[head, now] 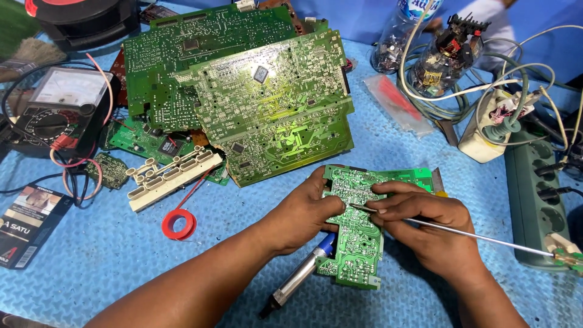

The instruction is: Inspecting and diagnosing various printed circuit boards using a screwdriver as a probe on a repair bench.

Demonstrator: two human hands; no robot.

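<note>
Green circuit board [357, 228] sits low and centre on the blue table [121, 255], pinched at its left edge by the left hand [303, 212]; the right hand [425, 225] grips a thin soldering iron [461, 232] touching it, board pile [255, 97] beyond.

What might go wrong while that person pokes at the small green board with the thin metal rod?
The rod tip rests among tight solder joints on the small green board; a slip might scratch traces. The left hand grips only one board edge, so it may tilt. Loose white cables lie near the right hand and might snag.
</note>
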